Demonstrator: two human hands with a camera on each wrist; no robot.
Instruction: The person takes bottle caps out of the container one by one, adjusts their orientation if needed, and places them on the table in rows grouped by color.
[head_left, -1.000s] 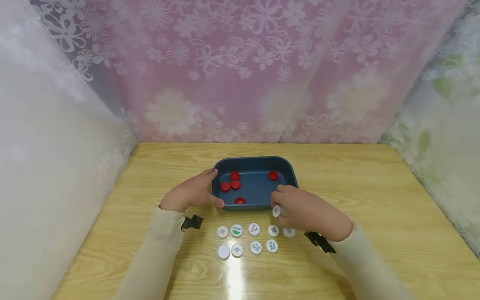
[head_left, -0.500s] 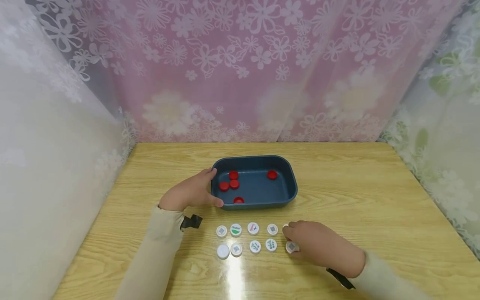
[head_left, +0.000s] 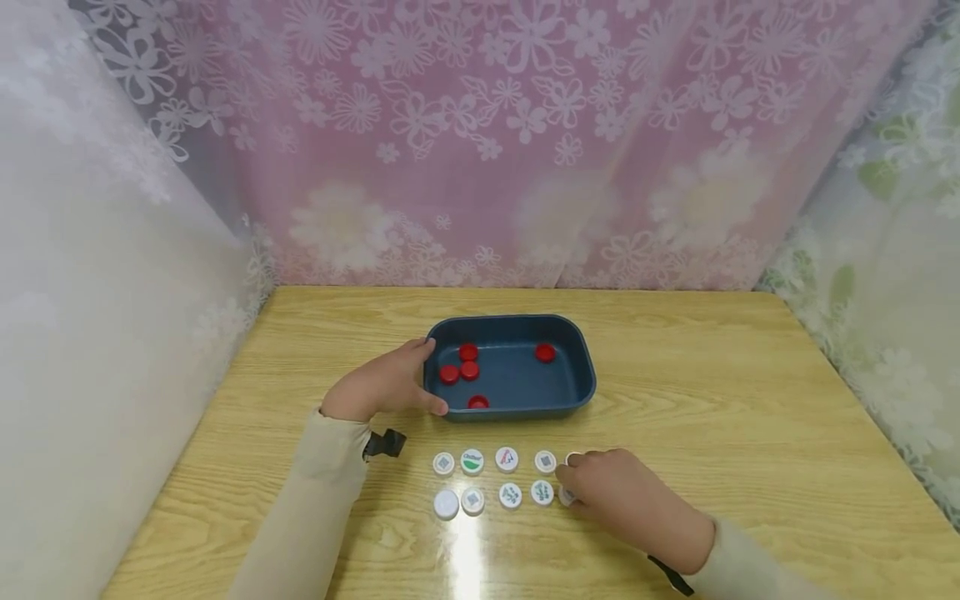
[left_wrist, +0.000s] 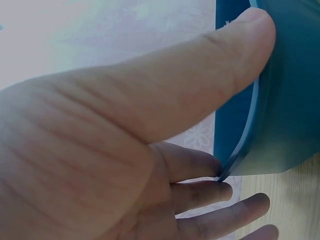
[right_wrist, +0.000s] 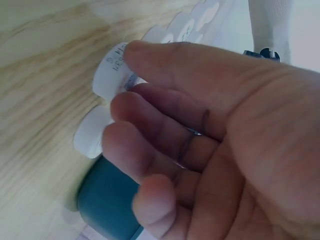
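A dark blue tray (head_left: 525,392) stands on the table with several red bottle caps (head_left: 469,369) inside. At its left end is my left hand (head_left: 382,387), fingers spread and fairly straight; in the left wrist view its thumb (left_wrist: 240,50) lies over the rim. White bottle caps with printed tops stand in two rows before the tray, among them a green-marked cap (head_left: 472,461). My right hand (head_left: 622,496) is low at the right end of these rows. Its thumb and fingertips pinch a white bottle cap (right_wrist: 109,72), partly hidden by them, beside another white cap (right_wrist: 92,131).
The wooden table (head_left: 750,392) extends to both sides. Behind it hangs a pink flowered curtain (head_left: 480,208), with pale curtains at left and right. A plain white cap (head_left: 446,503) stands at the front row's left end.
My right hand has come down from the tray's near right rim to the front row's right end with the white cap, then shifted slightly left. The left hand stays at the tray.
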